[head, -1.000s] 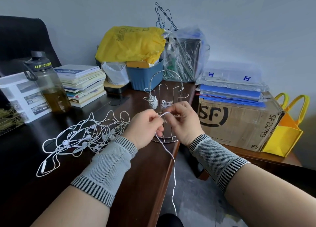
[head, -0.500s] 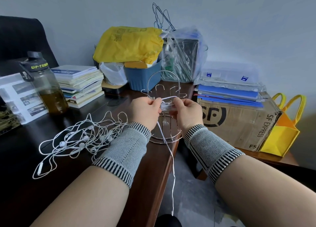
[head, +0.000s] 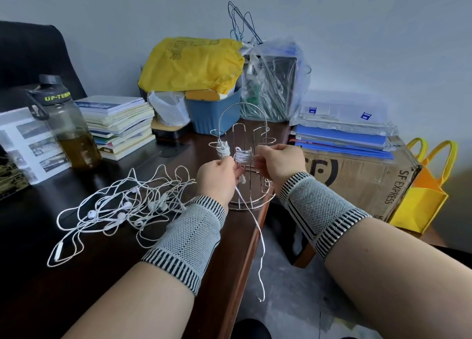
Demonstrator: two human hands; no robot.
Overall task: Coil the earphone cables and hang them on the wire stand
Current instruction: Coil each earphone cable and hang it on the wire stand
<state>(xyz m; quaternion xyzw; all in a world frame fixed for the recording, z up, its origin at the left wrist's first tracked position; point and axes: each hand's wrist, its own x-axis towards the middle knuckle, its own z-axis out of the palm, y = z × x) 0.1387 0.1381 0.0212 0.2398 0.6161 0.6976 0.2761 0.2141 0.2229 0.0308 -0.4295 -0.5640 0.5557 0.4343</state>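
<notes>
A silver wire stand (head: 251, 199) sits at the dark desk's right edge. One coiled white earphone bundle (head: 221, 150) hangs on its left hook. A second coil (head: 243, 156) sits on the front hook, between my two hands. My left hand (head: 219, 179) pinches this cable just below the coil. My right hand (head: 279, 163) pinches the coil's right side. The cable's loose tail (head: 259, 239) hangs down past the desk edge toward the floor. A tangled heap of white earphones (head: 122, 208) lies on the desk to the left.
A water bottle (head: 67, 132) and a book stack (head: 118, 124) stand at the back left. A blue bin (head: 212, 112) under a yellow bag, and plastic bags, stand behind the stand. A cardboard box (head: 357, 178) with blue folders and a yellow tote (head: 424, 195) are at right.
Both hands moved up and forward to the stand's front hook. The cable they held now sits wound as a coil on that hook, and its hanging tail looks shorter.
</notes>
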